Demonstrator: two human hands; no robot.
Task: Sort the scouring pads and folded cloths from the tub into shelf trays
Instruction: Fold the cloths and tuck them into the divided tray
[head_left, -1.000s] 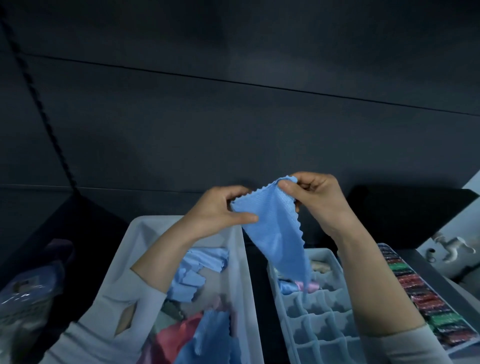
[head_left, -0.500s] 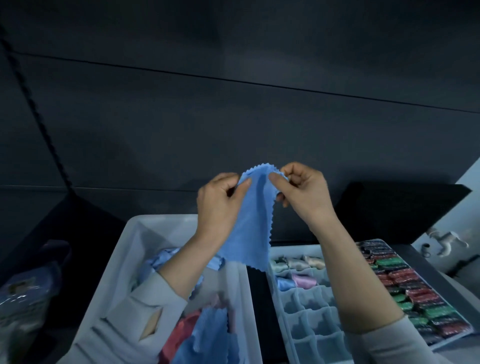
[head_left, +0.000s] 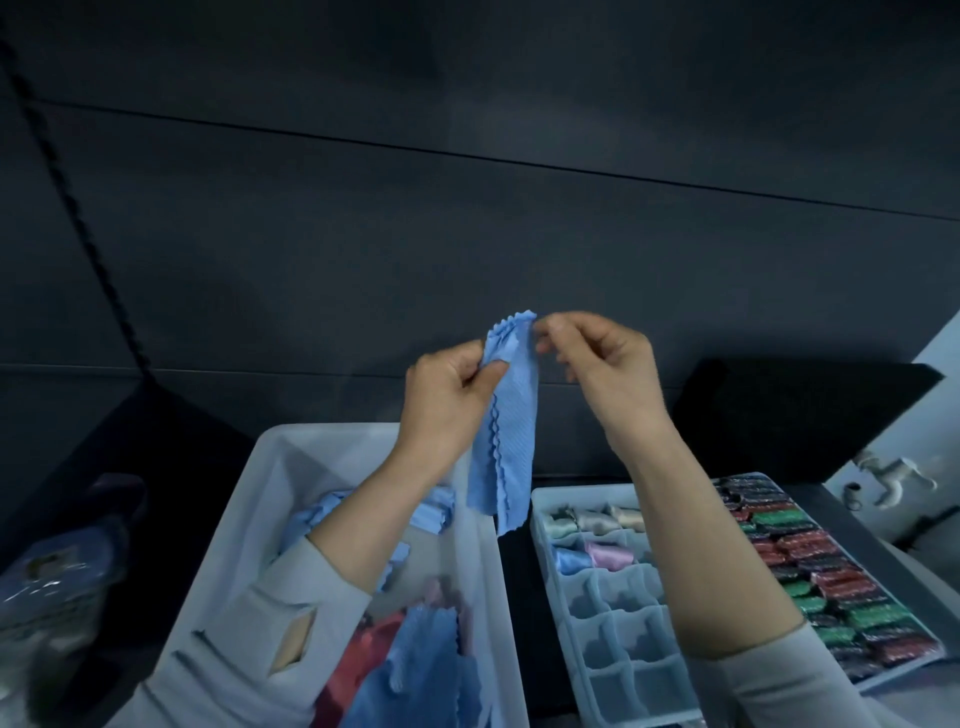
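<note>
- A blue cloth (head_left: 506, 415) hangs in the air above the gap between the tub (head_left: 270, 467) and the tray (head_left: 540, 501), folded lengthwise into a narrow strip; its weave is finely ribbed and its edges are cut in zigzag.
- The left hand (head_left: 441, 402) grips the cloth near its top, thumb pressed on the front, fingers curled behind it.
- The right hand (head_left: 602, 371) is at the cloth's top corner, thumb and forefinger brought together in a pinch, the other fingers loosely curled; motion blur makes it unclear whether the fingertips actually hold the fabric or only touch its edge.
- Both forearms rise from pale grey sleeves; the left sleeve (head_left: 249, 639) has a diamond-shaped opening.
- The tub, translucent white plastic with rounded corners, holds more blue cloths (head_left: 421, 660) with the same pinked edges, and a red cloth (head_left: 358, 665) among them.
- The tray, of pale plastic, is split into small square cells; the far cells hold rolled cloths (head_left: 605, 556) in cream, blue and pink, and the near cells show only their bare walls.
- Beside it on the right lies a second tray of packed scouring pads (head_left: 826, 577), glittery, in red, green and dark tones.
- A dark panelled wall (head_left: 467, 208) stands behind.
</note>
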